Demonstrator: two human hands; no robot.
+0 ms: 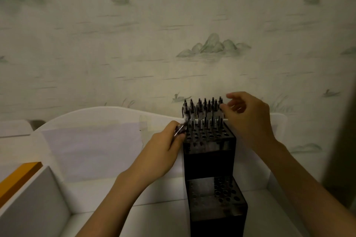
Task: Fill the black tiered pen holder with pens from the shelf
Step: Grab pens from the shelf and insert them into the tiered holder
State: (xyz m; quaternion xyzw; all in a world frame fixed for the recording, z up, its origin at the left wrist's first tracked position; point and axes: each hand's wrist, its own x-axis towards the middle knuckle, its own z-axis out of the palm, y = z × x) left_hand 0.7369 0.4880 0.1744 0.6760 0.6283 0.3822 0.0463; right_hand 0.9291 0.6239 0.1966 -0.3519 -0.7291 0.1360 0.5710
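the black tiered pen holder [210, 159] stands on the white shelf [115, 192] against the wallpapered wall [173, 25], its top tier crowded with upright pens [204, 109], the lower tier [215, 194] showing open holes. the left hand [163, 148] pinches a pen [180, 130] at the holder's left edge. the right hand [248, 117] hovers at the back row, fingers loosely curled, one fingertip touching a pen cap.

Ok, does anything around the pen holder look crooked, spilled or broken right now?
Nothing stands out. The pens in the black tiered pen holder stand upright in its rear holes. The left hand holds more pens beside it, and the right hand is at the back row.
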